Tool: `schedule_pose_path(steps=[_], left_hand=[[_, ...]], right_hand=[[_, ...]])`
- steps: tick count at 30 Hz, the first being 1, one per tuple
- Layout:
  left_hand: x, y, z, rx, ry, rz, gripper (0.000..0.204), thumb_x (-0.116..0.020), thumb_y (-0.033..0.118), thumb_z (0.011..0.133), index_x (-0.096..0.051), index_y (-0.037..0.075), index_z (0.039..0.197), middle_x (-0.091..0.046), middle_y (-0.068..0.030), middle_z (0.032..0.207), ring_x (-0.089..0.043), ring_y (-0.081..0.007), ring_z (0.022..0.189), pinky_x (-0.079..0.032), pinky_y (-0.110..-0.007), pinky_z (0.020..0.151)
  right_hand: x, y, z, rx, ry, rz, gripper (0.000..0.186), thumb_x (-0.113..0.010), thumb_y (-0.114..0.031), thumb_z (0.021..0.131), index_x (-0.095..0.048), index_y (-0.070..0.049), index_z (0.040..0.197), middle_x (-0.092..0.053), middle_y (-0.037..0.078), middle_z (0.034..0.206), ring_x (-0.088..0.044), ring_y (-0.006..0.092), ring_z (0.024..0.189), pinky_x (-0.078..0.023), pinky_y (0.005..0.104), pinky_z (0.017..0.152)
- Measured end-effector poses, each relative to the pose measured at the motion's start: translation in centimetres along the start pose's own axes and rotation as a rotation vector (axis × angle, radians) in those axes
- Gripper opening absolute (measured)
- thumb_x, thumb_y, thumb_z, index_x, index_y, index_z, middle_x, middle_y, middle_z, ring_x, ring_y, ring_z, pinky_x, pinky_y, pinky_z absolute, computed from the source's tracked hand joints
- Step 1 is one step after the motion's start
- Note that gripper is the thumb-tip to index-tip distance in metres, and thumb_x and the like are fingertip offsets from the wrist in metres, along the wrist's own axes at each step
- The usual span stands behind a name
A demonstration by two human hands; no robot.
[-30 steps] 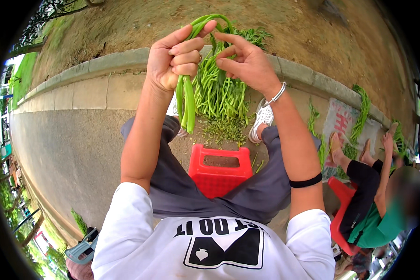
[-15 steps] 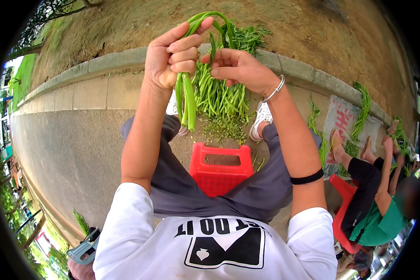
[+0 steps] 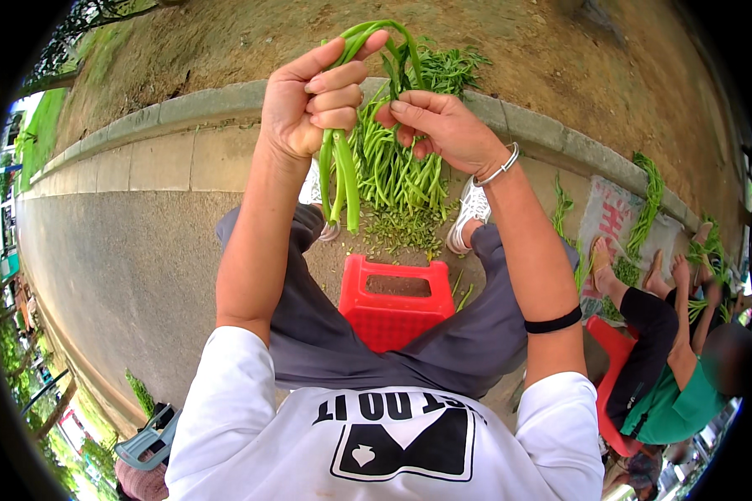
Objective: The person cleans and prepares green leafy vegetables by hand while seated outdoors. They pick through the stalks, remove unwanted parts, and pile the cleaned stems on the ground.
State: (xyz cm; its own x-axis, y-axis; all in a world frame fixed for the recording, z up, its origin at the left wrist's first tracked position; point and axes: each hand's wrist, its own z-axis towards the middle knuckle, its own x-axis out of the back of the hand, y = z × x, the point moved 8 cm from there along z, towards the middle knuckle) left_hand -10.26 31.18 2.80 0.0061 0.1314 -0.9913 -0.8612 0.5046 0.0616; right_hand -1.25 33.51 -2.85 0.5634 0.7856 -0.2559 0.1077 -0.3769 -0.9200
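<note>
My left hand is closed around a few long green vegetable stalks. Their thick cut ends hang below the fist, while the thinner tops arch over to the right. At the drooping leafy tips, my right hand has its thumb and forefinger pinched on a dark green leaf. Beneath both hands, on the ground between my shoes, lies a large pile of similar green stalks, its leafy ends toward the curb. Chopped green scraps are scattered just in front of the pile.
A red plastic stool stands between my legs. A stone curb crosses ahead, with bare soil beyond. To the right, another person in a green top sits on a red seat beside a printed plastic sack and more greens.
My right hand has shifted slightly right and down along the leafy tips, its thumb now over the leaf. My left hand keeps its grip, nearly still. The neighbouring person's arms have moved a little.
</note>
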Motion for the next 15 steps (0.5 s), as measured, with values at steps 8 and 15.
schedule_pose_path(steps=[8,15], left_hand=[[1.5,2.0,-1.0,-0.282,0.530,0.836,0.039,-0.058,0.015,0.084,-0.047,0.003,0.119,-0.045,0.0034,0.066,-0.029,-0.0009,0.042,-0.021,-0.018,0.036],[1.1,2.4,-1.5,-0.563,0.840,1.571,0.042,-0.072,0.014,0.073,-0.057,0.006,0.111,-0.054,0.0024,0.073,-0.043,-0.0034,0.050,-0.031,-0.019,0.042]], right_hand=[[0.7,-1.2,-0.5,0.080,0.126,-0.105,0.026,-0.052,-0.027,0.087,-0.063,-0.003,0.088,-0.058,-0.002,0.074,-0.049,0.0031,0.054,-0.040,0.0183,0.049],[1.1,-1.8,-0.6,0.156,0.136,-0.059,0.022,-0.052,-0.022,0.086,-0.063,-0.002,0.086,-0.063,0.001,0.078,-0.050,0.0048,0.051,-0.040,0.0192,0.047]])
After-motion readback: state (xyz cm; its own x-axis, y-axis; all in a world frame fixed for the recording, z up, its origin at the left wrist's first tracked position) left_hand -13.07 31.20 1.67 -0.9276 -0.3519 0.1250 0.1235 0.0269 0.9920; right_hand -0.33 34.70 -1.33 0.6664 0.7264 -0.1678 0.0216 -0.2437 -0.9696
